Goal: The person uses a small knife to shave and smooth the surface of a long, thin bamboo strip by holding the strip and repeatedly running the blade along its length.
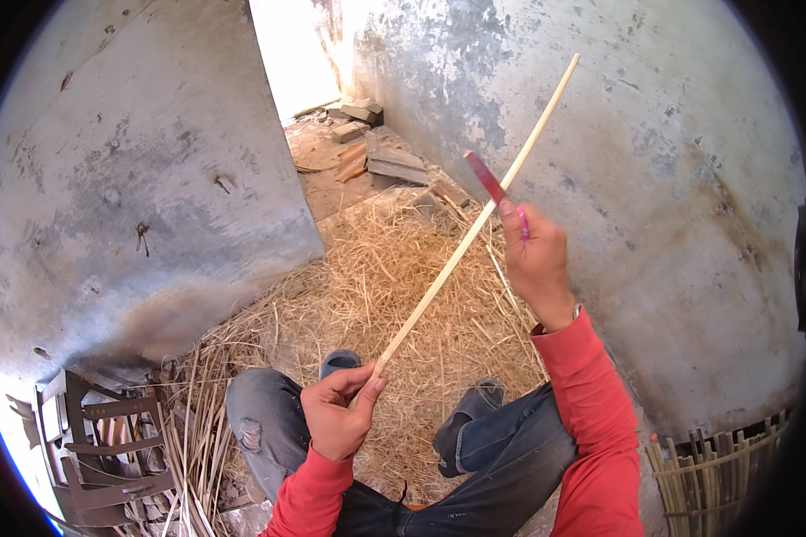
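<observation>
A long, pale bamboo strip (448,269) slants up and to the right in front of me. My left hand (338,419) is closed round its lower end, thumb on top, above my left knee. My right hand (537,258) grips a knife whose reddish blade (484,175) points up and left. Its blade crosses the strip above the middle, seemingly against it. Something pink shows at the right fist; most of the knife's handle is hidden in the fingers.
Thin shavings (376,259) cover the floor between and beyond my feet. Long strips (197,438) lie at my left beside a dark broken chair (107,438). A bundle of upright sticks (716,474) stands at lower right. Bricks (349,131) lie near the bright doorway, between grey walls.
</observation>
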Motion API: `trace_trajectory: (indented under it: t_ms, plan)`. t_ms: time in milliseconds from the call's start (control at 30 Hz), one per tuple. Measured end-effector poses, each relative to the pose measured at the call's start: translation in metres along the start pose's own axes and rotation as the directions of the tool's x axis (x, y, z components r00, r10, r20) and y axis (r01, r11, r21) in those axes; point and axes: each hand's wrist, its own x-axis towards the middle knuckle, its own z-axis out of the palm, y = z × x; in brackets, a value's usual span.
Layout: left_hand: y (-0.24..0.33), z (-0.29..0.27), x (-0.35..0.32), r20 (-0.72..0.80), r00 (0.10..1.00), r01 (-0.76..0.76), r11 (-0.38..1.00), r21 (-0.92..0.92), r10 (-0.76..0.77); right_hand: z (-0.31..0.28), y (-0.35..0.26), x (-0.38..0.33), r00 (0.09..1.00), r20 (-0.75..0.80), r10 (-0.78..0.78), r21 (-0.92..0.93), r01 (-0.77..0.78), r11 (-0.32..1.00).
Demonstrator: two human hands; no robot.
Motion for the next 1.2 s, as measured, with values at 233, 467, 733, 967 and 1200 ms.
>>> trace_trajectory:
  t_ms: [233,467,733,967,1200]
  plan:
    - [-0.004,-0.006,0.002,-0.046,0.999,-0.001,1.0,0.01,0.001,0.025,-0.021,-0.049,0.96,0.261,-0.097,0.104,0.072,0.992]
    - [-0.003,-0.008,0.003,-0.039,0.997,0.06,0.997,-0.04,-0.062,0.044,-0.047,-0.1,0.863,0.469,-0.189,0.217,0.095,0.972]
    - [-0.001,-0.016,0.004,0.057,0.978,0.205,0.973,-0.104,-0.2,0.046,-0.047,-0.11,0.802,0.562,-0.202,0.266,0.056,0.962]
    - [0.001,-0.019,0.005,0.1,0.962,0.27,0.94,-0.208,-0.254,0.025,-0.043,-0.05,0.949,0.313,0.025,0.237,-0.104,0.966]
    - [0.007,-0.011,0.007,0.085,0.961,0.275,0.946,-0.173,-0.263,0.032,-0.023,-0.039,0.984,0.138,-0.116,0.095,0.104,0.99]
